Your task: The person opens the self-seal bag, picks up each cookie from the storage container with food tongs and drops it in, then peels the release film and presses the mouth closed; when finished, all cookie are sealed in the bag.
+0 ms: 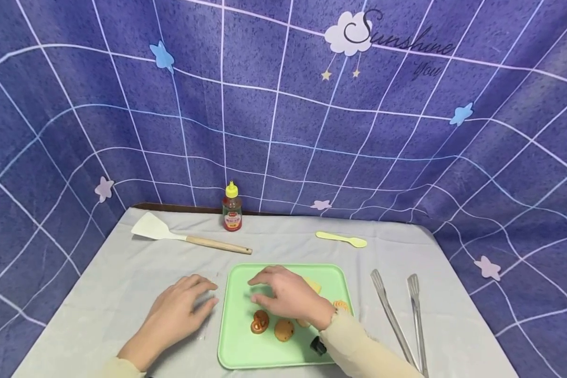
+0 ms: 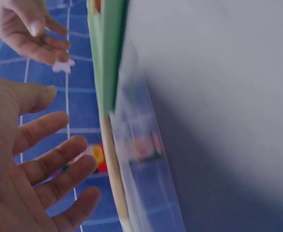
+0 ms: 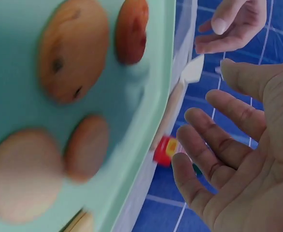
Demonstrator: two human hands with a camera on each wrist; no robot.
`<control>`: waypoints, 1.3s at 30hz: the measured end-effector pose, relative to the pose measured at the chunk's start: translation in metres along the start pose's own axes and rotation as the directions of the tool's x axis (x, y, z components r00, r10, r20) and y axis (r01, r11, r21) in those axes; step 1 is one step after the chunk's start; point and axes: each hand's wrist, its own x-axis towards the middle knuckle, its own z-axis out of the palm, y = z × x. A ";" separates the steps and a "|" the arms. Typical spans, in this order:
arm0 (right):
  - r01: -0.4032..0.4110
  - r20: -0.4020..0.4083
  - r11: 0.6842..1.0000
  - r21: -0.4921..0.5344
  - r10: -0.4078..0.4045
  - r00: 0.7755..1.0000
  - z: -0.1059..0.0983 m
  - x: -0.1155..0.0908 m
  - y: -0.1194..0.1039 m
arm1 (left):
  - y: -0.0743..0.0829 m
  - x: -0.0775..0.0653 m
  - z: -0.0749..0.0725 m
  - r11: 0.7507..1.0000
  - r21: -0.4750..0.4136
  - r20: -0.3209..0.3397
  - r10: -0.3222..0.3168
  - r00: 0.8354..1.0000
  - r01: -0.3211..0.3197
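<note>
My left hand hovers left of the light green tray, its fingers loosely bent and nothing held. Over the tray is my right hand, empty too, fingers pointing left. Below its fingers lie a brown pretzel-shaped piece and a round speckled cookie. A yellow slice and a ridged orange piece show partly behind the hand and wrist. The right wrist view has a pale round piece beside a smaller brown one, both blurred. In both wrist views the palms look relaxed.
Behind the tray lie a white spatula with a wooden handle and a yellow spoon. A sauce bottle stands near the back edge. Metal tongs lie right of the tray. Something see-through shows in the left wrist view.
</note>
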 end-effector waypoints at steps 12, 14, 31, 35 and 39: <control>0.039 0.159 0.976 -0.213 -0.005 0.987 0.030 0.058 -0.040 | -0.044 -0.011 -0.016 0.991 0.113 0.151 0.057 0.987 -0.074; 0.040 0.188 0.964 -0.265 0.011 0.982 0.036 0.064 -0.045 | -0.047 -0.010 -0.014 0.990 0.113 0.159 0.071 0.985 -0.089; -0.057 0.191 0.865 -0.499 0.174 0.966 0.070 0.086 -0.057 | -0.054 -0.006 -0.006 0.981 0.113 0.201 0.135 0.970 -0.160; -0.056 0.192 0.865 -0.499 0.174 0.966 0.070 0.086 -0.055 | -0.056 -0.004 -0.005 0.983 0.086 0.158 0.145 0.977 -0.160; -0.058 0.186 0.864 -0.499 0.173 0.967 0.069 0.085 -0.054 | -0.058 -0.003 -0.003 0.983 0.076 0.124 0.156 0.980 -0.166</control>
